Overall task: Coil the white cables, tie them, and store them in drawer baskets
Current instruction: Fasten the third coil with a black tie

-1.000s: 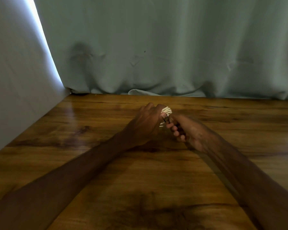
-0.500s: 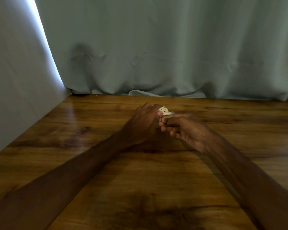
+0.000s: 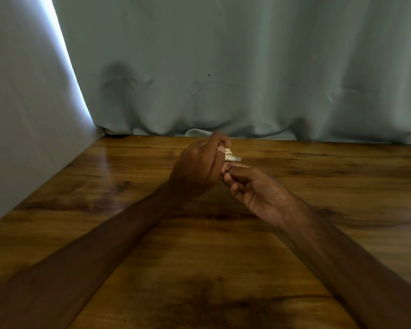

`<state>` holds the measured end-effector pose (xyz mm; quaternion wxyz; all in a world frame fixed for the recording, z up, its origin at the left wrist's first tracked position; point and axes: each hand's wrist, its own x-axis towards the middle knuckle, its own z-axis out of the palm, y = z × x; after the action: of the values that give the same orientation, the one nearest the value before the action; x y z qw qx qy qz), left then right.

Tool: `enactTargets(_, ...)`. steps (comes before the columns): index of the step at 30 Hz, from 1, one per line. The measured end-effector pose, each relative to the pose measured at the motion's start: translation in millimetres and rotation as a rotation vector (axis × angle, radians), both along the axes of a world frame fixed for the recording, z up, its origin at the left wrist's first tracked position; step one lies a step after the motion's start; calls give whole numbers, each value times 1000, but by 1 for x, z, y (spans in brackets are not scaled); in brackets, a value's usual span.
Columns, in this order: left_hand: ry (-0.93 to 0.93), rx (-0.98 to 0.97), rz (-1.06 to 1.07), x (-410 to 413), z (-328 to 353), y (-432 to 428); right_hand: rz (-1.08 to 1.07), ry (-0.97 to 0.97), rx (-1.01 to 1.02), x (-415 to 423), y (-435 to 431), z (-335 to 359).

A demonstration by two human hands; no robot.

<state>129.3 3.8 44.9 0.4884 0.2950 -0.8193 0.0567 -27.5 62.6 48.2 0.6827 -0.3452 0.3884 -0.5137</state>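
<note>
A small coil of white cable [image 3: 228,155] sits in my left hand [image 3: 198,168], whose fingers are curled round it above the middle of the wooden table [image 3: 152,245]. Only a few loops and a silvery plug end [image 3: 235,159] stick out to the right of the fist. My right hand [image 3: 254,191] lies just below and to the right, palm up, its thumb and fingertips pinching a thin dark tie [image 3: 228,170] close under the coil. Most of the cable is hidden inside my left hand. No drawer basket is in view.
A pale green curtain [image 3: 247,67] hangs along the table's far edge, and a light wall [image 3: 22,115] closes off the left side. A bit of pale cloth [image 3: 195,132] lies on the table at the curtain's foot.
My left hand has lifted and tilted the coil upward and farther from me. My right hand has turned palm up and slid under the coil, still on the tie.
</note>
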Motion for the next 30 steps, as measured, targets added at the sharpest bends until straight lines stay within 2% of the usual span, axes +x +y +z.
enactTargets(5,78,148,-66,-5,-1,1,-42,77,-39,-1,2,-1)
enactTargets(11,98,218,-41,-9,-5,-1,-100,131,-66,-1,2,-2)
enactTargets(19,93,154,33,-9,-6,-4,-85,5,30,-2,7,4)
enactTargets(24,98,98,98,-7,-7,-9,-45,-85,-8,-4,5,6)
enactTargets(27,88,85,121,-6,-6,-8,-46,-36,-89,-3,6,5)
enactTargets(30,74,87,123,-6,-7,-9,-96,114,-224,-3,7,3)
